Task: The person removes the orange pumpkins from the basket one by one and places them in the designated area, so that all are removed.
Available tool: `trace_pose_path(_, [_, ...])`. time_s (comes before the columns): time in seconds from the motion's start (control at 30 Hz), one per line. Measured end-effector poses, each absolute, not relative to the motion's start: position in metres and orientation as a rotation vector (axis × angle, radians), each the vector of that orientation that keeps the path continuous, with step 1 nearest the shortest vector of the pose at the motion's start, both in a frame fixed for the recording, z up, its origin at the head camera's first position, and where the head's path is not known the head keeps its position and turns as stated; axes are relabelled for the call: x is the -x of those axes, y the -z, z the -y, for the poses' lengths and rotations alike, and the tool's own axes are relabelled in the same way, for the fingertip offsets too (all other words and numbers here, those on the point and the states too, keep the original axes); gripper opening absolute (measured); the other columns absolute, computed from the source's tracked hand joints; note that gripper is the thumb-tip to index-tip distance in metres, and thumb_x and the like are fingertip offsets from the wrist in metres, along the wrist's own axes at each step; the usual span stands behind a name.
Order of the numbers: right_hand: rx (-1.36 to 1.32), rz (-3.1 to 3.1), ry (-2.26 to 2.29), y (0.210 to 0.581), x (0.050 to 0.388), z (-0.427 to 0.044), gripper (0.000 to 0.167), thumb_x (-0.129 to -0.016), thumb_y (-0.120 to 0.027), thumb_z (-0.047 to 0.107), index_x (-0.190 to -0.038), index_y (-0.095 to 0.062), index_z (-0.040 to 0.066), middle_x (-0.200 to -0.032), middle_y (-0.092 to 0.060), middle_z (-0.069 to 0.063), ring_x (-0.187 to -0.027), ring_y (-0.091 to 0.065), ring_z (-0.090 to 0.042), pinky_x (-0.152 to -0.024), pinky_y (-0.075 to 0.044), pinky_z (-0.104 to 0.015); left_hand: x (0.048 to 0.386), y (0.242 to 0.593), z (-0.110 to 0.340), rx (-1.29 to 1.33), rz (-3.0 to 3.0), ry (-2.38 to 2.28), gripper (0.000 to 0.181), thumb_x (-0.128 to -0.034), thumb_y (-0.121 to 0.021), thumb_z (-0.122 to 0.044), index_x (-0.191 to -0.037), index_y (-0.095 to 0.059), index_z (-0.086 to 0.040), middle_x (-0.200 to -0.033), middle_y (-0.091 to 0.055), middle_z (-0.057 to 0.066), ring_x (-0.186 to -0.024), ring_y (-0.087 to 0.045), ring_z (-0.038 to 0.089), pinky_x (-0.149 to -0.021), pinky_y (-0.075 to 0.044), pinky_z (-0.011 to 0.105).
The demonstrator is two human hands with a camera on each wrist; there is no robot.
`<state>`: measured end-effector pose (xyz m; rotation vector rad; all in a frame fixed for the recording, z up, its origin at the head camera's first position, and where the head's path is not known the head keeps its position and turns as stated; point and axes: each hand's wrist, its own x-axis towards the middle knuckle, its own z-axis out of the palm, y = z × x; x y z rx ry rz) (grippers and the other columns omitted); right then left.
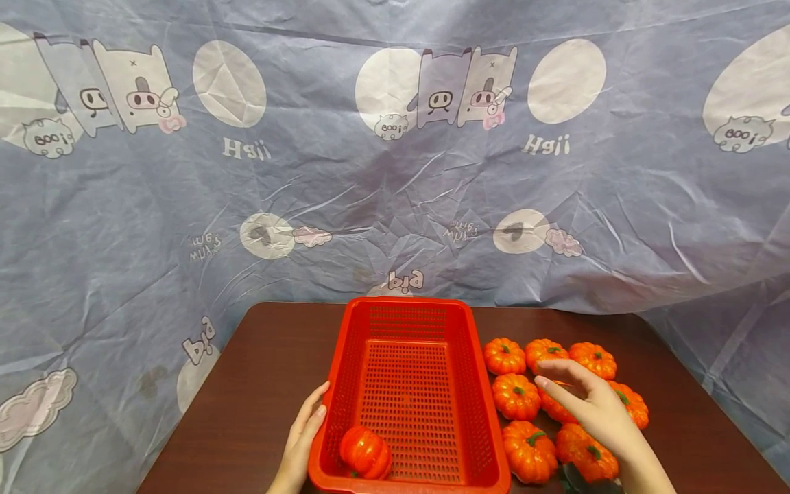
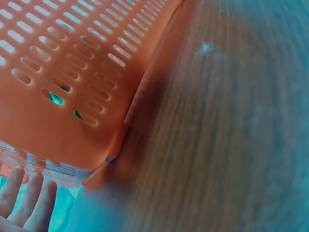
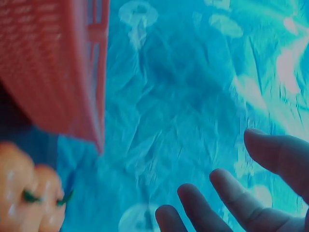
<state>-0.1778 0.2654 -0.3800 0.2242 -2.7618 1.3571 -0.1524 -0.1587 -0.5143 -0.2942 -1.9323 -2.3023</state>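
A red plastic basket point(image 1: 407, 384) with slotted walls stands on the table. One small orange-red pumpkin point(image 1: 365, 453) lies in its near left corner. My left hand point(image 1: 300, 439) rests its fingers against the basket's left side near the front; those fingers look fairly straight in the left wrist view. To the right of the basket sit several small orange pumpkins point(image 1: 516, 396) with green stems, in rough rows. Above them is my right hand point(image 1: 592, 405), thumb and fingers spread apart and holding nothing. It hides part of a middle pumpkin point(image 1: 555, 406).
The brown wooden table point(image 1: 271, 370) extends left of the basket and right of the pumpkins. Behind it hangs a wrinkled grey-blue cloth point(image 1: 395, 178) with cartoon prints. A dark object point(image 1: 577, 477), partly cut off, shows at the bottom edge near my right wrist.
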Motion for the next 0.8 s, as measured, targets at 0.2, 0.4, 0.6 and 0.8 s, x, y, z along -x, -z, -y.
trace_pose_path(0.2, [-0.425, 2.691, -1.413, 0.365, 0.193, -0.232, 0.035, -0.091, -0.062, 0.034, -0.119, -0.059, 0.013, -0.117, -0.060, -0.005, -0.099, -0.062, -0.018, -0.078, -0.049, -0.027, 0.152, 0.512, 0.158, 0.298, 1.918, 2.325, 0.044, -0.1031, -0.034, -0.020, -0.145, -0.029, -0.010, -0.135, -0.036, 0.026, -0.115, -0.051, 0.028, -0.088, -0.048, 0.036])
trace_pose_path(0.4, [-0.672, 2.611, -1.555, 0.359, 0.209, -0.198, 0.030, -0.089, -0.065, 0.027, -0.115, -0.060, 0.013, -0.114, -0.061, -0.010, -0.100, -0.061, -0.028, -0.076, -0.052, -0.031, 0.152, 0.513, 0.159, 0.290, 1.919, 2.326, 0.043, -0.1030, -0.034, -0.020, -0.145, -0.030, -0.010, -0.136, -0.036, 0.025, -0.116, -0.050, 0.028, -0.089, -0.048, 0.035])
trace_pose_path(0.6, [-0.874, 2.602, -1.549, 0.358, 0.222, -0.166, 0.027, -0.088, -0.067, 0.027, -0.112, -0.063, 0.017, -0.112, -0.062, -0.002, -0.103, -0.059, -0.024, -0.083, -0.049, -0.033, 0.153, 0.514, 0.158, 0.289, 1.927, 2.314, 0.043, -0.1029, -0.035, -0.020, -0.145, -0.031, -0.010, -0.136, -0.036, 0.025, -0.116, -0.050, 0.028, -0.089, -0.048, 0.034])
trace_pose_path(0.8, [-1.072, 2.590, -1.575, 0.356, 0.230, -0.136, 0.030, -0.086, -0.069, 0.027, -0.114, -0.062, 0.017, -0.110, -0.063, 0.004, -0.105, -0.058, -0.023, -0.089, -0.046, -0.039, 0.153, 0.514, 0.159, 0.277, 1.940, 2.297, 0.043, -0.1028, -0.035, -0.020, -0.144, -0.031, -0.011, -0.136, -0.036, 0.023, -0.116, -0.049, 0.026, -0.089, -0.047, 0.034])
